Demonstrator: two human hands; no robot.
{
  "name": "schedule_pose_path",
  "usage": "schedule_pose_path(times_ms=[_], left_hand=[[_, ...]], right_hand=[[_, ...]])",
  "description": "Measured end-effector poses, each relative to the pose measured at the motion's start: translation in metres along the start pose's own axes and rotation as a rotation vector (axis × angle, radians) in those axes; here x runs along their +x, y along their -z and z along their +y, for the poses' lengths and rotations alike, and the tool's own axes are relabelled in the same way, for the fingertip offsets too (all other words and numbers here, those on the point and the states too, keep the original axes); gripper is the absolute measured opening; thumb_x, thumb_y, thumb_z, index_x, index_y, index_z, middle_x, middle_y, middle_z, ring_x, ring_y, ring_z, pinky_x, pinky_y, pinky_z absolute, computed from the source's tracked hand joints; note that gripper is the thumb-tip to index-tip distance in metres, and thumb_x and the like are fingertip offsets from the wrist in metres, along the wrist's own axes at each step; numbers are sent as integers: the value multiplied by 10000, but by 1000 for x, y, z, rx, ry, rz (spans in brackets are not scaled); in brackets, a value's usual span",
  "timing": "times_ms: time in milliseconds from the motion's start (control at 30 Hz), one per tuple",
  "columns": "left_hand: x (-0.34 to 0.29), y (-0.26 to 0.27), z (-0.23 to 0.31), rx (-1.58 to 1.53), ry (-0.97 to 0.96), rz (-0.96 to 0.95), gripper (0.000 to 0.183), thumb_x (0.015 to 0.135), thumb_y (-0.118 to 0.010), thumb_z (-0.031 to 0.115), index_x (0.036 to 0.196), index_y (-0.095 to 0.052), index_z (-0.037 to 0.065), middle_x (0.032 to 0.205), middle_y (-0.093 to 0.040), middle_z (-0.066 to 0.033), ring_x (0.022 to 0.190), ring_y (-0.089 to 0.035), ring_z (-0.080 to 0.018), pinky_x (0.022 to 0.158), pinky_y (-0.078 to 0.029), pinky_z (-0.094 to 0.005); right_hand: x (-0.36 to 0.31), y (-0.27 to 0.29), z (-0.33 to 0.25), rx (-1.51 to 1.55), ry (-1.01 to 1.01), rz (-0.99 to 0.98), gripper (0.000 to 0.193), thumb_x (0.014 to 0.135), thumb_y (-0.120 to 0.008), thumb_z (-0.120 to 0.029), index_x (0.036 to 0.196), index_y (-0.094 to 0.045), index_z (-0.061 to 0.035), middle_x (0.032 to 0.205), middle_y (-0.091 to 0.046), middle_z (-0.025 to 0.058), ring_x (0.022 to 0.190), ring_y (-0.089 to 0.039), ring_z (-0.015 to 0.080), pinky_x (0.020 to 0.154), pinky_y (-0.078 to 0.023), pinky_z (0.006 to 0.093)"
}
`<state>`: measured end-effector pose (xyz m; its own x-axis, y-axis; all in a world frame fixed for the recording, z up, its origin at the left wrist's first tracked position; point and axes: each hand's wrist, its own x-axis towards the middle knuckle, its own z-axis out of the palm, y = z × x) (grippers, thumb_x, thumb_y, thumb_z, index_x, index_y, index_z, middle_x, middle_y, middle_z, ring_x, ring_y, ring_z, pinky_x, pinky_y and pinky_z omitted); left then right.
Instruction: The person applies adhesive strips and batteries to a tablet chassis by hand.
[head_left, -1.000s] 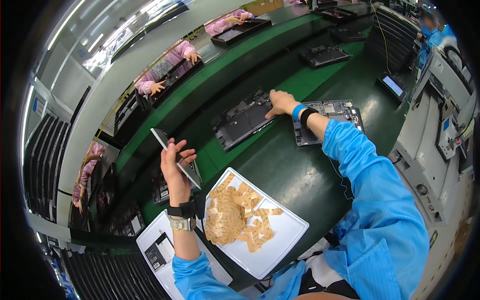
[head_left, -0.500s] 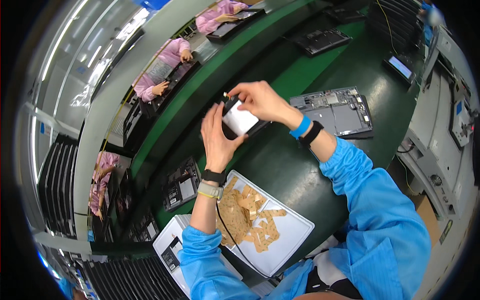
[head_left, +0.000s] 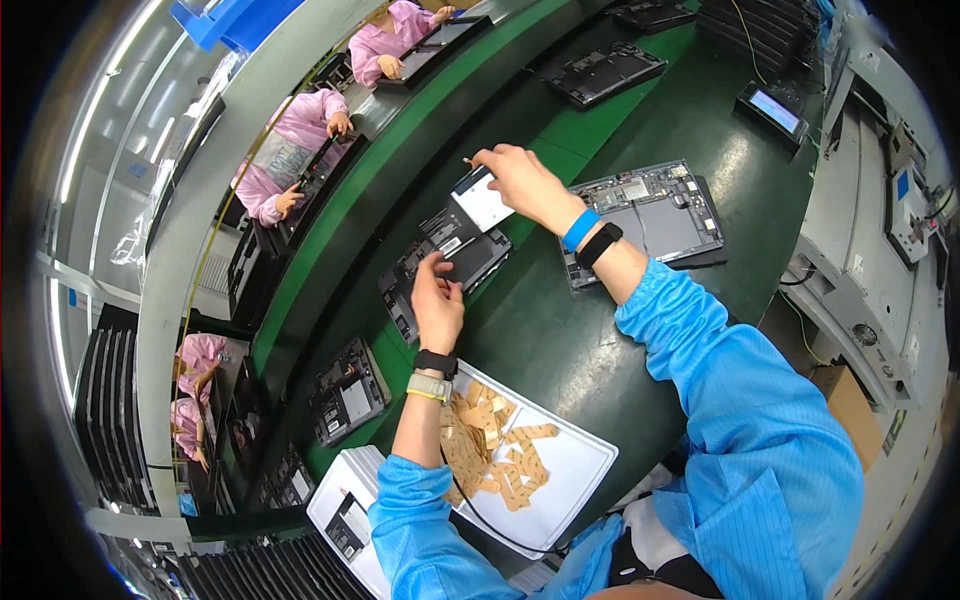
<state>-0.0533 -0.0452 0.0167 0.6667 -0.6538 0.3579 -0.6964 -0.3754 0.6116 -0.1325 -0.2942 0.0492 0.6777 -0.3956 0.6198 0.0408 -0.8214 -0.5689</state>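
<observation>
My right hand [head_left: 530, 185] is closed on the upper end of a flat battery pack [head_left: 482, 208] with a white face and a dark border. The pack is tilted over an open laptop base [head_left: 398, 285], a black shell with bare inner parts. At that base, my left hand [head_left: 438, 305] has its fingers apart and loosely bent over the near side, close to the dark bay. Whether its fingertips touch the base I cannot tell. To the right lies another opened laptop base [head_left: 665, 225], grey inside with a circuit board along its far edge.
A white tray [head_left: 575, 480] of peeled tan strips [head_left: 490, 450] stands near me, with a black cable across it. Left are another laptop base [head_left: 350, 390] and a white box [head_left: 350, 470]. A small screen [head_left: 775, 110] stands far right. Co-workers in pink sit across the bench.
My left hand has come off the battery pack and moved down to the laptop base. My right hand still holds the pack. The view has shifted slightly.
</observation>
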Motion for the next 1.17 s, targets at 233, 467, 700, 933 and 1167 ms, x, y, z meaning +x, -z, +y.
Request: schedule_pose_path(times_ms=[233, 467, 700, 933, 1167], left_hand=[[-7, 41, -1, -168, 28, 74, 484, 856, -736, -128, 1298, -614, 28, 1066, -767, -105, 797, -738, -111, 717, -605, -253], [-11, 60, -36, 511, -175, -4, 1064, 627, -977, 312, 1497, -436, 25, 1558, -461, -192, 1468, -397, -364, 1175, -372, -469], [-8, 54, -46, 429, -116, -61, 1174, 520, -1023, 313, 1489, -454, -26, 1481, -491, -214, 1377, -431, -401, 1158, -400, -463], [-12, 59, -60, 453, -59, -97, 1171, 502, -1029, 329, 1453, -482, -81, 1351, -546, -208, 1236, -494, -385, 1089, -449, -450], [-9, 66, -55, 500, -10, -138, 1161, 495, -1031, 324, 1446, -496, -73, 1327, -539, -205, 1225, -492, -382, 1075, -462, -450]], right_hand=[[-16, -51, -25, 82, 50, -137, 430, 765, -705, 106, 1182, -647, 19, 907, -725, 254, 921, -717, 436, 798, -591, 492], [-21, -68, -35, 87, 29, -243, 378, 803, -739, 75, 1173, -685, 21, 999, -737, 253, 993, -713, 431, 848, -585, 476], [-23, -80, -31, 70, -10, -313, 397, 810, -753, 46, 1203, -699, 28, 1023, -736, 263, 1012, -713, 426, 875, -585, 459], [-24, -84, -39, 126, -6, -396, 432, 788, -786, 9, 1206, -682, 36, 1056, -732, 257, 1064, -698, 417, 953, -569, 466], [1, -59, -43, -193, 287, -801, 690, 810, -862, -297, 1392, -578, -61, 1492, -536, 207, 1392, -495, 388, 1091, -490, 444]])
